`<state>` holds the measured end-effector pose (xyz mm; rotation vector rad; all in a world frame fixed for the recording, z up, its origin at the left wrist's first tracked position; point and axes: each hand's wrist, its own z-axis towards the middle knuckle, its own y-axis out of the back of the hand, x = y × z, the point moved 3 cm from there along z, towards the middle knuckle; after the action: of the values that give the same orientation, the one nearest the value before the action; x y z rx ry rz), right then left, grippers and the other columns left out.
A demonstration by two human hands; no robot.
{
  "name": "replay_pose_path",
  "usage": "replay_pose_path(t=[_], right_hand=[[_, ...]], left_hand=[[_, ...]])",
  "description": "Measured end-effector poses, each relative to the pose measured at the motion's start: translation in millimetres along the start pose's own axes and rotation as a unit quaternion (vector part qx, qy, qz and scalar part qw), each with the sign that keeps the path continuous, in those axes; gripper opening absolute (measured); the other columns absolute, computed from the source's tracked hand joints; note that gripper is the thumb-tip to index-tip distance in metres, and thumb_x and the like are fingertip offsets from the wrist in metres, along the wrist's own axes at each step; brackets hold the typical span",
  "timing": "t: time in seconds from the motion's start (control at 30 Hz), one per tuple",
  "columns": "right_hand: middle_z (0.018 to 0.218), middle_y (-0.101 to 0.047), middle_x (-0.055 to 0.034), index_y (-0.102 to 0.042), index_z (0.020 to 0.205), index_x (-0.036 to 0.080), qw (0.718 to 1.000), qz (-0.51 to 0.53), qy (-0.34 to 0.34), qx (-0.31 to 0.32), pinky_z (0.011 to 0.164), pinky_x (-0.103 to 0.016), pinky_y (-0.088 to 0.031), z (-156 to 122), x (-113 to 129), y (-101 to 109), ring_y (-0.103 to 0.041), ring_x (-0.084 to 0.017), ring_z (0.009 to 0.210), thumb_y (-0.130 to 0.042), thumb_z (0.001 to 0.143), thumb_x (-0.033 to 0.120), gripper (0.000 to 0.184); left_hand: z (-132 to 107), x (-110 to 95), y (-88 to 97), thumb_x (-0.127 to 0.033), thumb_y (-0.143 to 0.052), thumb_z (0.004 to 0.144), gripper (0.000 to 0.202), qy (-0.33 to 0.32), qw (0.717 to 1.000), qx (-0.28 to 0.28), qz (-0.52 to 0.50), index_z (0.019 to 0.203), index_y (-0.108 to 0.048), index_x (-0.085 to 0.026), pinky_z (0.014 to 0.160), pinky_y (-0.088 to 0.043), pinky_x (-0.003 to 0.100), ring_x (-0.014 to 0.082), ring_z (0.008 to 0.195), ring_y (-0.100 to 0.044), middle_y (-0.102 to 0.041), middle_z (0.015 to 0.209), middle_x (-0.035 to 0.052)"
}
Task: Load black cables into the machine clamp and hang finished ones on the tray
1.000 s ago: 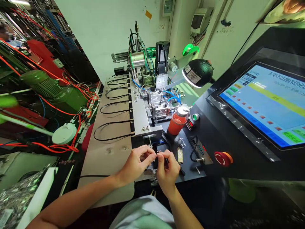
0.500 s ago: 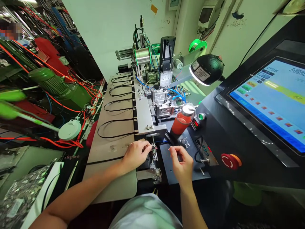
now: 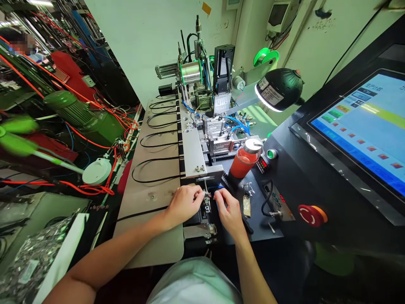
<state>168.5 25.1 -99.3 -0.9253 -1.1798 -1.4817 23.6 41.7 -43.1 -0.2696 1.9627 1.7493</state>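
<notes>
My left hand (image 3: 186, 204) rests at the right edge of the metal plate (image 3: 152, 249), thumb and fingers pinched together around the end of a black cable (image 3: 139, 213). The cable runs from the left and passes under that hand. Fine coloured wires (image 3: 209, 195) stick out just past the fingertips, above a small metal fixture (image 3: 206, 209). Close on the right side of the wires is my right hand (image 3: 229, 213), its thumb and index finger pinched. What it holds, if anything, is too small to make out.
Several looped black cables (image 3: 134, 169) lie across the plate, clamped at a metal bar (image 3: 193, 152). A red bottle (image 3: 242, 164), a lit lamp (image 3: 280, 88), a touchscreen (image 3: 363, 126) and a red stop button (image 3: 311, 215) stand to the right. A person (image 3: 23, 44) is far left.
My right hand has moved left to the wire ends, uncovering a small yellowish piece on the black surface. My left hand has kept its pinch on the cable. The view has shifted slightly.
</notes>
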Motion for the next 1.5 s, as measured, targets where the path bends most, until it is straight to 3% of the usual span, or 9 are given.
replay_pose_path(t=[0.23, 0.37, 0.47, 0.67, 0.8, 0.9, 1.07, 1.4, 1.5], right_hand=[[0.06, -0.033, 0.0057, -0.038, 0.067, 0.021, 0.998, 0.06, 0.015, 0.027, 0.051, -0.024, -0.026, 8.7, -2.2, -18.5, -0.032, -0.01, 0.054, -0.04, 0.097, 0.034, 0.032], [0.061, -0.033, 0.0053, -0.037, 0.068, 0.021, 0.995, 0.103, 0.008, 0.016, 0.052, -0.024, -0.028, 7.6, -7.2, -21.1, -0.032, -0.011, 0.055, -0.039, 0.097, 0.033, 0.032], [0.062, -0.033, 0.0051, -0.037, 0.068, 0.021, 0.992, 0.122, -0.001, 0.01, 0.052, -0.024, -0.028, 6.6, -10.7, -23.3, -0.032, -0.011, 0.056, -0.041, 0.097, 0.034, 0.032], [0.063, -0.032, 0.0053, -0.036, 0.067, 0.021, 0.991, 0.134, -0.012, -0.003, 0.051, -0.023, -0.029, 5.8, -19.2, -27.1, -0.031, -0.011, 0.056, -0.042, 0.096, 0.038, 0.034], [0.061, -0.035, 0.005, -0.04, 0.067, 0.021, 0.993, 0.114, -0.022, -0.021, 0.051, -0.023, -0.03, 4.2, -19.7, -18.2, -0.034, -0.011, 0.054, -0.038, 0.099, 0.036, 0.035], [0.074, -0.055, -0.001, -0.056, 0.082, 0.019, 0.998, 0.028, 0.035, -0.036, 0.063, -0.026, -0.04, 1.0, -8.5, -8.3, -0.051, -0.014, 0.067, -0.038, 0.099, 0.027, 0.026], [0.085, -0.065, -0.0068, -0.062, 0.094, 0.018, 0.98, -0.085, 0.174, -0.046, 0.074, -0.032, -0.046, -8.4, 9.0, -2.8, -0.057, -0.019, 0.082, -0.041, 0.095, 0.012, 0.021], [0.08, -0.063, -0.0047, -0.062, 0.091, 0.018, 0.97, -0.114, 0.162, -0.14, 0.071, -0.028, -0.047, -19.2, 21.2, 22.7, -0.059, -0.016, 0.076, -0.045, 0.094, 0.01, 0.019], [0.08, -0.063, -0.0036, -0.063, 0.091, 0.018, 0.972, -0.093, 0.161, -0.145, 0.07, -0.027, -0.047, -24.4, 26.4, 26.4, -0.06, -0.015, 0.075, -0.046, 0.094, 0.011, 0.019]], left_hand=[[-2.7, 1.0, -1.0, -0.025, -0.052, 0.09, 0.021, -0.024, 0.999, -0.019, 0.04, 0.076, -0.067, -0.019, 0.062, -0.04, 0.024, 0.0138, 0.064, -0.059, -0.065, 0.07, 0.0012], [-14.2, 2.1, 1.4, -0.026, -0.05, 0.093, 0.019, -0.109, 0.983, -0.073, 0.126, 0.098, -0.069, -0.022, 0.063, -0.043, 0.023, 0.013, 0.071, -0.062, -0.067, 0.088, 0.0023], [-21.4, -0.1, 2.1, -0.017, -0.043, 0.095, 0.027, -0.204, 0.955, -0.09, 0.193, 0.107, -0.066, -0.025, 0.062, -0.044, 0.021, 0.0118, 0.074, -0.062, -0.066, 0.091, 0.0015], [-22.9, -9.8, 1.2, -0.009, -0.042, 0.093, 0.025, -0.36, 0.879, -0.05, 0.31, 0.108, -0.063, -0.01, 0.055, -0.047, 0.026, 0.0178, 0.074, -0.059, -0.066, 0.085, 0.0065], [-19.6, -2.1, 9.3, -0.013, -0.045, 0.094, 0.024, -0.253, 0.942, -0.05, 0.216, 0.109, -0.063, -0.02, 0.065, -0.05, 0.023, 0.0136, 0.075, -0.062, -0.065, 0.089, 0.0014], [-18.0, 5.7, 12.5, -0.02, -0.048, 0.095, 0.017, -0.157, 0.974, -0.024, 0.165, 0.099, -0.064, -0.02, 0.069, -0.05, 0.023, 0.0128, 0.076, -0.064, -0.064, 0.091, 0.0005], [-17.0, 6.5, 10.6, -0.023, -0.044, 0.096, 0.02, -0.114, 0.969, 0.017, 0.218, 0.091, -0.063, -0.018, 0.065, -0.049, 0.025, 0.0153, 0.073, -0.063, -0.061, 0.088, 0.0023], [-18.4, 4.4, 6.3, -0.022, -0.042, 0.097, 0.02, -0.112, 0.967, 0.029, 0.228, 0.092, -0.062, -0.018, 0.065, -0.047, 0.026, 0.0167, 0.076, -0.064, -0.061, 0.091, 0.0035], [-17.0, 4.7, 19.1, -0.024, -0.042, 0.097, 0.02, -0.101, 0.975, 0.031, 0.194, 0.099, -0.062, -0.019, 0.068, -0.047, 0.025, 0.0175, 0.081, -0.065, -0.064, 0.097, 0.004]])
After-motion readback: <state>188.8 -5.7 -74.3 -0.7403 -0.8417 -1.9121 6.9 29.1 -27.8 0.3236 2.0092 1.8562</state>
